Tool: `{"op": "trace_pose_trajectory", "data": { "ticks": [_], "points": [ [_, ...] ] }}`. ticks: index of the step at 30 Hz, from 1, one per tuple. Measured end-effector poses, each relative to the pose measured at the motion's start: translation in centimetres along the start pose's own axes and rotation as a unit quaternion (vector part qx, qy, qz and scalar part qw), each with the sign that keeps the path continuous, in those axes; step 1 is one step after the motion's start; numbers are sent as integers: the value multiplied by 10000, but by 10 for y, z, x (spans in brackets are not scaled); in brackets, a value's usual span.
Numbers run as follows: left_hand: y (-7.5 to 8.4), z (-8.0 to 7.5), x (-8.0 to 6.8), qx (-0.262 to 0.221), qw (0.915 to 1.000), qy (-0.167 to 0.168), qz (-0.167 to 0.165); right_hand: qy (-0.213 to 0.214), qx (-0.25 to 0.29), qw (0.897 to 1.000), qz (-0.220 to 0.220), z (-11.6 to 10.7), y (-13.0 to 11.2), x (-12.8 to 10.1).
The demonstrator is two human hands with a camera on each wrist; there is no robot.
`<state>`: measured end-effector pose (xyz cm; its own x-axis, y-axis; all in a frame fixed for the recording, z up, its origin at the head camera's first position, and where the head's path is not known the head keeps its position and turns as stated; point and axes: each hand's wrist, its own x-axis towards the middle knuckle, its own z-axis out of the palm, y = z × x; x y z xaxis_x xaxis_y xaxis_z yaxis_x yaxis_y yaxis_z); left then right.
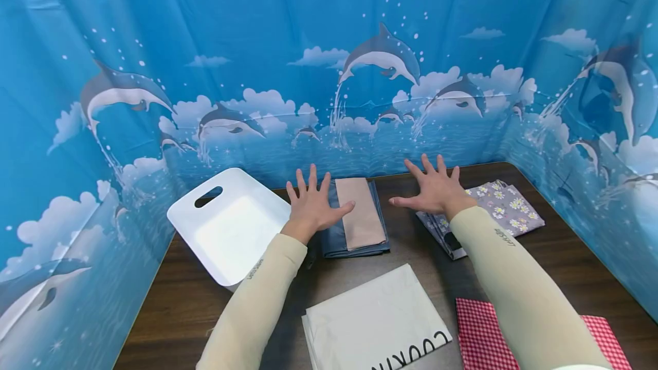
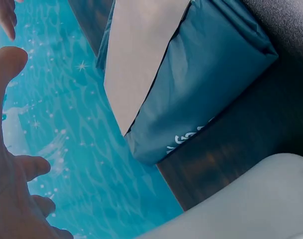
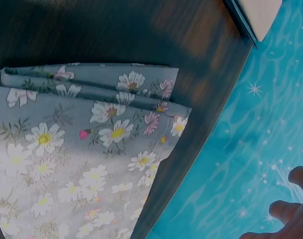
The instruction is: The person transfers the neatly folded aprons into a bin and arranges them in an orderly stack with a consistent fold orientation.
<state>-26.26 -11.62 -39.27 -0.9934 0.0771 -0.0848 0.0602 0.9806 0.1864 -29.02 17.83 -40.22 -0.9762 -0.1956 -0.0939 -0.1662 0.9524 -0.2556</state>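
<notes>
Both hands are held up over the far part of the table with fingers spread, holding nothing. My left hand [image 1: 316, 207] is between a white plastic bin [image 1: 192, 227] and a folded dark blue cloth [image 1: 379, 210]; its thumb overlaps a beige folded piece [image 1: 357, 210] lying on that cloth. Pale lettering shows on the blue cloth [image 2: 201, 89] in the left wrist view. My right hand [image 1: 437, 190] hovers at the near-left side of a folded grey floral cloth [image 1: 506, 204]. In the right wrist view the floral cloth [image 3: 91, 149] lies in layered folds, apart from the fingertips [image 3: 285, 211].
A folded off-white cloth with black lettering [image 1: 370, 316] lies at the front middle of the dark wooden table [image 1: 180, 301]. Right of it, a red-and-white checked cloth [image 1: 480, 333] is partly hidden under the right sleeve. A blue dolphin-print curtain [image 1: 308, 27] surrounds the table's far sides.
</notes>
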Motion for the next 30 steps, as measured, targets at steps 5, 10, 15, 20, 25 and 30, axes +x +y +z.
{"op": "trace_pose_trajectory", "data": {
  "ticks": [5,10,15,20,25,30],
  "points": [
    [2,4,-3,-25,10000,64,54,-75,-16,9999,-88,3,-4,1],
    [3,7,-4,-120,9999,35,105,-68,-16,9998,-175,9,-8,3],
    [4,13,-4,-338,9992,44,200,-75,-2,9996,-288,15,-14,4],
    [10,20,-4,-564,9974,17,459,-149,91,9993,-341,23,-17,7],
    [18,28,-4,-518,9972,17,544,-155,137,9989,-428,33,-22,7],
    [23,34,-6,-647,9968,-135,438,-221,-23,9988,-433,39,-25,8]
  ]
}}
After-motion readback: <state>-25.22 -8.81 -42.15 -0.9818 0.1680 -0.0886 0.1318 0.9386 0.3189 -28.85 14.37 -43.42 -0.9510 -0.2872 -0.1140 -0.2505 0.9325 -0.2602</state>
